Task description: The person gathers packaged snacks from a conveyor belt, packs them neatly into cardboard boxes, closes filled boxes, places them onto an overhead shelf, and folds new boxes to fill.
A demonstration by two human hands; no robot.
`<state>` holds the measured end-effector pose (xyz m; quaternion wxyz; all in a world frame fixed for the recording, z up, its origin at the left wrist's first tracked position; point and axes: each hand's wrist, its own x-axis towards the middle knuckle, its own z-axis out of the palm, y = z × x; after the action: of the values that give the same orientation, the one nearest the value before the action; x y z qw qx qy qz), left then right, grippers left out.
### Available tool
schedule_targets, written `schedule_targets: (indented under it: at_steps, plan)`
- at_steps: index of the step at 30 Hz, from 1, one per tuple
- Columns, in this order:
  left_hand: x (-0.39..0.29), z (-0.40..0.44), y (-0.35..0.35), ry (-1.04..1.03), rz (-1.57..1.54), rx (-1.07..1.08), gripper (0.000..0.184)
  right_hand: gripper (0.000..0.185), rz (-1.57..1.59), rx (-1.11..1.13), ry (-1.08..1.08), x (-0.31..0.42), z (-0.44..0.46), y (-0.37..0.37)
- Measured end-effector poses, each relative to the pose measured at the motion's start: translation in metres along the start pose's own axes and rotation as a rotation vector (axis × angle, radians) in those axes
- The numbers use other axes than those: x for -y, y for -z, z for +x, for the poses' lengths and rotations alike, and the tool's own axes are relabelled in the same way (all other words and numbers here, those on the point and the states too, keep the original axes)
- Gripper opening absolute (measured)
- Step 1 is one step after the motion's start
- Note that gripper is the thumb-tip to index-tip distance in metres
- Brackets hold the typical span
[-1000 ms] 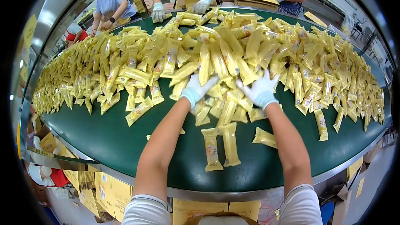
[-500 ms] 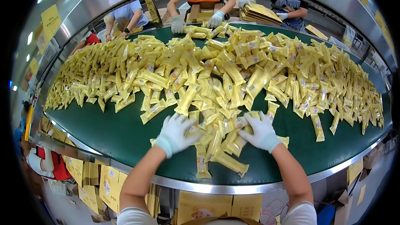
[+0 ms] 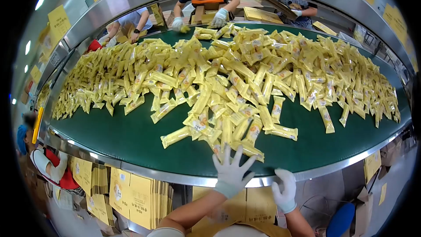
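Observation:
A large heap of yellow wrapped snack packets (image 3: 206, 98) lies across the green conveyor belt (image 3: 114, 138), with a looser cluster spilling toward me. My left hand (image 3: 231, 173), in a white glove, is open with its fingers spread at the cluster's near end. Its fingertips reach the lowest packet (image 3: 247, 150); whether they press on it I cannot tell. Over the metal front rim (image 3: 307, 175) is my right hand (image 3: 285, 189), also gloved. It holds nothing, its thumb apart from its slightly bent fingers.
Across the belt, a person's gloved hands (image 3: 199, 22) work at the heap, one gripping a packet. Another person holds a flat cardboard piece (image 3: 280, 6). Folded yellow cartons (image 3: 140, 195) stand below the rim at left. A blue stool (image 3: 341, 220) is at lower right.
Both my hands have come back from the packets toward the front rim, the right one off the cluster. Several packets have spread sideways. Across the belt, one person has lifted a cardboard piece.

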<state>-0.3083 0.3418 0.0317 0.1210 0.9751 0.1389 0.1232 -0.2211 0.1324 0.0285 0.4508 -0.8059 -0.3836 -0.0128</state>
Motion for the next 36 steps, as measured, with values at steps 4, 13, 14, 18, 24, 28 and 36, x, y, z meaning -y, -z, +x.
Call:
schedule_targets:
  at_steps: [4, 13, 14, 18, 24, 28, 36]
  plan:
    - [0.019, -0.072, 0.025, -0.042, -0.226, -0.202, 0.061, 0.024, -0.139, -0.130, -0.086, -0.027, -0.076, 0.007]
    - [0.075, -0.200, -0.047, 0.981, -0.436, 0.034, 0.091, 0.096, -0.085, 0.164, -0.774, -0.030, -0.107, -0.054]
    - [0.070, -0.193, -0.038, 1.033, -0.560, 0.179, 0.095, 0.096, -0.042, 0.182, -0.821, -0.046, -0.120, -0.056]
    - [0.073, -0.203, -0.051, 0.934, -0.599, 0.042, 0.087, 0.097, 0.210, 0.194, -0.908, -0.019, -0.108, -0.025]
    - [0.060, -0.223, -0.018, 0.682, -1.004, -0.403, 0.049, 0.071, 0.575, -0.152, -0.535, 0.016, -0.125, -0.002]
    - [0.019, -0.205, 0.094, 0.387, -1.794, -0.102, 0.071, 0.062, 0.625, -0.410, -0.333, 0.028, -0.101, 0.039]
    - [0.011, -0.177, 0.104, -0.691, -1.168, 0.423, 0.052, 0.056, 0.467, -0.611, -0.387, 0.049, -0.076, 0.039]
